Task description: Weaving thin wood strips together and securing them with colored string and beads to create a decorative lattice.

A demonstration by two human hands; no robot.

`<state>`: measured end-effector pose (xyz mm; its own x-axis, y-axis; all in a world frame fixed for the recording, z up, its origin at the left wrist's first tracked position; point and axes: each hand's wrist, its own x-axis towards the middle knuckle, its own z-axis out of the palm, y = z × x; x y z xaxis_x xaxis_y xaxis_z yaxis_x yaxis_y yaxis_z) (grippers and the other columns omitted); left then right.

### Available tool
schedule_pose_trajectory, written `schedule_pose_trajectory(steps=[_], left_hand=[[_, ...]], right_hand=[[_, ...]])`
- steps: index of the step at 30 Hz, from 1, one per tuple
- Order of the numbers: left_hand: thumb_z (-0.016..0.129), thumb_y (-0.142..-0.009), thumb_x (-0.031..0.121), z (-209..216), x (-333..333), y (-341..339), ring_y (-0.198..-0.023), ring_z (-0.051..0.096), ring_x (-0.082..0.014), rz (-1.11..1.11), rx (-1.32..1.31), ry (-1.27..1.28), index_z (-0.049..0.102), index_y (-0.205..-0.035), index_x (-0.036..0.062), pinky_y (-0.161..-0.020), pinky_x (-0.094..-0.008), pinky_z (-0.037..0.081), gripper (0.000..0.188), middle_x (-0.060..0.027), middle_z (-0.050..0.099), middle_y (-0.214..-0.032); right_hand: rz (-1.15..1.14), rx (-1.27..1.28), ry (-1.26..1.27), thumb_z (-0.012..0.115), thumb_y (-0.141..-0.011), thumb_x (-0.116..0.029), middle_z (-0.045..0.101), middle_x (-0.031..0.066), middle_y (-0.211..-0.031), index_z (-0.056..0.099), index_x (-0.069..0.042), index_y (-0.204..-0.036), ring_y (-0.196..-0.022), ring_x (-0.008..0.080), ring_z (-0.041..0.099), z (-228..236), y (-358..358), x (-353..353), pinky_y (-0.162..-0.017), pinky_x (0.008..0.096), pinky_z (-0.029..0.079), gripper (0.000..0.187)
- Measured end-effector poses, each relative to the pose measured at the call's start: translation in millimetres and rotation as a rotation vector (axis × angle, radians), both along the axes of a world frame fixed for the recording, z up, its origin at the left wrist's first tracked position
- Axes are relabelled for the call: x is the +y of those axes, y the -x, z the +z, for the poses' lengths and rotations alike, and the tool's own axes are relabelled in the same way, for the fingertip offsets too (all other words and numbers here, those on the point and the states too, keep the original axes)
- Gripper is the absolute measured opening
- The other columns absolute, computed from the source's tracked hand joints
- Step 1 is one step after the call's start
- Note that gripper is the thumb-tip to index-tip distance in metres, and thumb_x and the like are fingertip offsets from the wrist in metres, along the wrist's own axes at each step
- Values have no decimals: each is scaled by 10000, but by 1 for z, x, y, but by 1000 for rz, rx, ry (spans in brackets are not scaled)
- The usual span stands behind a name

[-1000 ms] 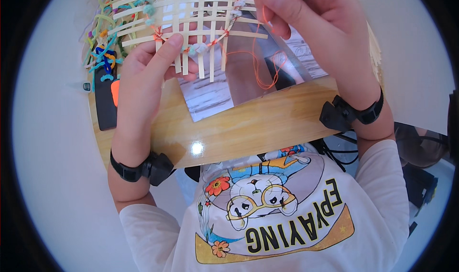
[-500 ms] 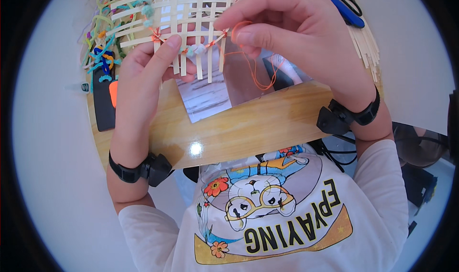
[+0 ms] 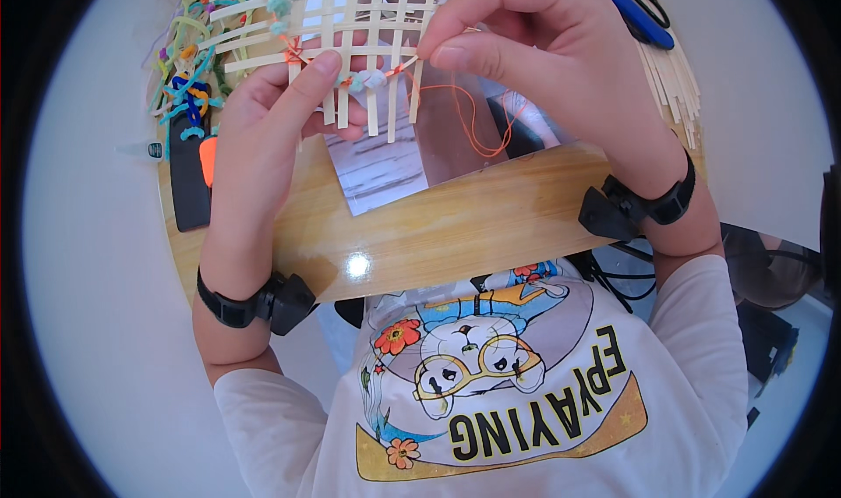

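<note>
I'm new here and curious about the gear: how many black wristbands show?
2: one wristband on the left forearm and the other wristband on the right forearm. Both forearms are in view, so none seems hidden.

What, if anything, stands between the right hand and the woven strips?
Nothing visible does. The right hand is at the lower right edge of the woven strips; the left hand grips the lower left, and the orange thread loops below.

The white T-shirt (image 3: 280,437) has short sleeves (image 3: 701,314), a cartoon animal (image 3: 466,345) in yellow glasses (image 3: 474,378), orange flowers (image 3: 403,453) and big black letters (image 3: 536,412). Each wrist (image 3: 238,270) wears a black strap (image 3: 226,309) with a chunky black block (image 3: 291,303).
</note>
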<state>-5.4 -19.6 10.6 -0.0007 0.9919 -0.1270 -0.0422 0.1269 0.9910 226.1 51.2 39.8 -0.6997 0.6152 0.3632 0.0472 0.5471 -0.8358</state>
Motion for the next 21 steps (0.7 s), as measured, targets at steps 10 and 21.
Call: schedule_pose_trajectory(steps=[10,21], left_hand=[[551,-971,245,1,0,-3,-690,636,-117,-4,10,19,607,-1091,-52,-633,-261,534,325,-90,675,-884],[562,-967,241,-3,4,-3,-673,635,-120,7,23,61,620,-1049,-38,-610,-260,535,297,-85,673,-866]], right_hand=[[250,187,206,732,-842,-112,595,0,-808,733,-47,-926,-696,63,496,-11,0,7,-619,204,384,106],[-11,344,1063,641,-920,-171,568,-8,-810,657,-15,-1033,-704,67,479,12,10,-25,-626,224,407,193]])
